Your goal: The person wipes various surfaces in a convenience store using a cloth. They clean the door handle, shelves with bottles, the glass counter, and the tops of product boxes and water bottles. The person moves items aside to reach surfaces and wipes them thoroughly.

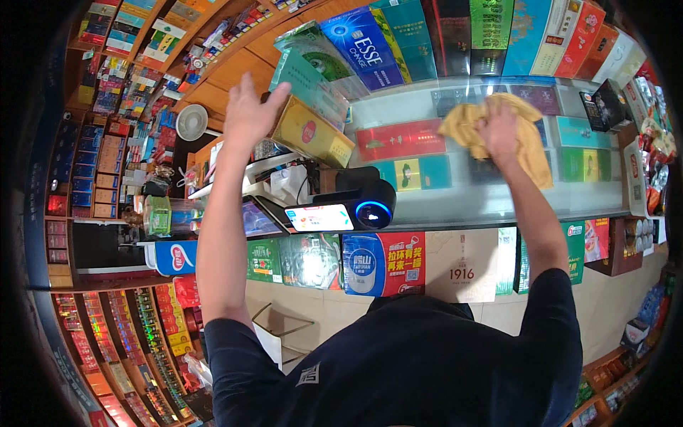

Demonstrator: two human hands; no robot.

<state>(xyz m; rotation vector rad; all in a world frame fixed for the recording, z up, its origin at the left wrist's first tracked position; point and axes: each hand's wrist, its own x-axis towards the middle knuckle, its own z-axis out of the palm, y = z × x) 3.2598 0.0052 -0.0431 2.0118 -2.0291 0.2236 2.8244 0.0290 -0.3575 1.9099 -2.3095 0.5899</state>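
My right hand [500,128] presses a yellow cloth [528,120] onto the glass top of a display counter [416,205], at the right of centre. Beneath the glass lie a red carton [400,140] and a green one with a yellow panel [408,173]. My left hand [256,109] is raised at the upper left with its fingers apart, beside a gold carton [312,131] and a teal carton [315,88]. Whether its fingers touch either carton I cannot tell. The right hand's fingers are blurred and partly sunk in the cloth.
Upright cartons, one of them blue [365,48], line the counter's far edge. A payment device with a lit blue ring [372,213] and screen stands at the near edge. A black box [607,105] and snack packets are at the right. A white fan [191,122] and packed shelves stand left.
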